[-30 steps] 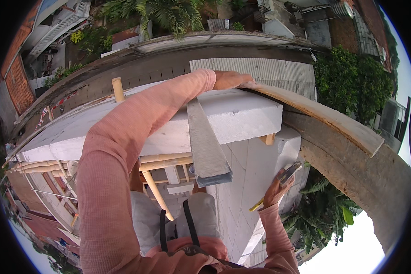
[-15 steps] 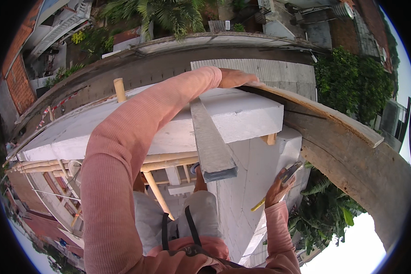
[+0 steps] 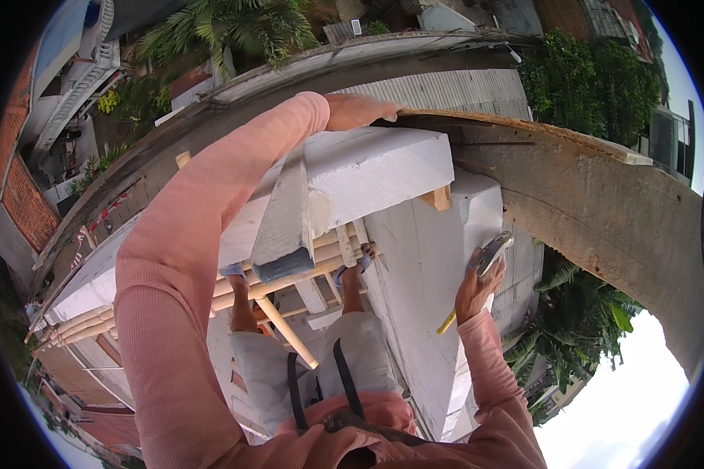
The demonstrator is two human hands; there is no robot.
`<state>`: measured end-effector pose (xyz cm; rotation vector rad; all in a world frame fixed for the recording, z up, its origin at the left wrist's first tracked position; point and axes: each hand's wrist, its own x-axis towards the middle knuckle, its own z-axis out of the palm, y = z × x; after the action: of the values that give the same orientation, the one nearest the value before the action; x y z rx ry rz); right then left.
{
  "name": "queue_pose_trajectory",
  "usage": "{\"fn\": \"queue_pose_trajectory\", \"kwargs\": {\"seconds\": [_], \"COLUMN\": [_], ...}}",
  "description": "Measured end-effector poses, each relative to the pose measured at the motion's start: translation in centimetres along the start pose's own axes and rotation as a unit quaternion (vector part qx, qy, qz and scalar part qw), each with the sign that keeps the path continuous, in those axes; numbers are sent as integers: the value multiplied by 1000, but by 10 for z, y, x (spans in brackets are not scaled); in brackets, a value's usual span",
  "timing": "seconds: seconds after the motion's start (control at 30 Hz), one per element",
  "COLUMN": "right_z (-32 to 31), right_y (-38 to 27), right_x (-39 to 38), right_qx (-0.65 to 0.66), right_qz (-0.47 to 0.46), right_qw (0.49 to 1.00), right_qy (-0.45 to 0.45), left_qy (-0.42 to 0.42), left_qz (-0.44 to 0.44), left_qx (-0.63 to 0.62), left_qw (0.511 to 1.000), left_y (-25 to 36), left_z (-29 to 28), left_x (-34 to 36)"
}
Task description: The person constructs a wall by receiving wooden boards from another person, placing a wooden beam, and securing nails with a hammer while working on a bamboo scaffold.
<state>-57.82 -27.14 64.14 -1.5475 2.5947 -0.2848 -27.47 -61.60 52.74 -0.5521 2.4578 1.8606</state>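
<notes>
A long, thin wooden plank with a brown edge (image 3: 563, 132), extending from twelve toward two o'clock, is touched by the left hand (image 3: 357, 112); whether it is gripped cannot be told. A silver-headed, yellow-handled tool (image 3: 493, 252) is held in the right hand (image 3: 474, 292) at four o'clock.

The pink-sleeved left arm (image 3: 184, 207) rises from the lower edge, bends at the elbow (image 3: 142, 283) and sweeps up and to the right. At its end the left hand (image 3: 358, 112) reaches far forward, back showing, fingertips pointing right; how tightly they close cannot be made out. The right forearm (image 3: 496, 361) stands steeply, and the right hand (image 3: 475, 291), well apart from the left, has its fingers curled closed. Both legs (image 3: 353, 297) are planted apart.
</notes>
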Motion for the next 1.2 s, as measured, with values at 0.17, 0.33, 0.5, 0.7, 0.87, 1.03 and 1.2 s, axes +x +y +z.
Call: {"fn": "queue_pose_trajectory", "kwargs": {"seconds": [0.17, 0.33, 0.5, 0.7, 0.87, 1.03, 1.2], "right_z": [6, 18, 12, 5, 10, 13, 15], "right_y": [12, 30, 12, -14, -6, 3, 8], "right_x": [-2, -7, -14, -6, -3, -6, -8], "right_qx": [-24, -22, -73, -44, -53, -48, -35], "right_qz": [-81, -138, 7, 44, 54, 60, 56], "right_qw": [996, 986, 997, 998, 997, 996, 997], "right_qy": [36, 90, 26, -22, -20, -38, -26], "left_qy": [-18, 119, 538, 479, 484, 360, 337], "left_qz": [-119, -62, 9, -123, -220, -226, -208], "left_qx": [56, 325, -116, 68, 246, 244, 310], "left_qw": [991, 936, 835, 867, 810, 872, 864], "left_y": [99, 201, 333, 304, 184, 175, 162], "left_z": [-33, -103, -13, 152, 98, 85, 96], "left_x": [-26, -96, -160, -69, 7, 11, 4]}}
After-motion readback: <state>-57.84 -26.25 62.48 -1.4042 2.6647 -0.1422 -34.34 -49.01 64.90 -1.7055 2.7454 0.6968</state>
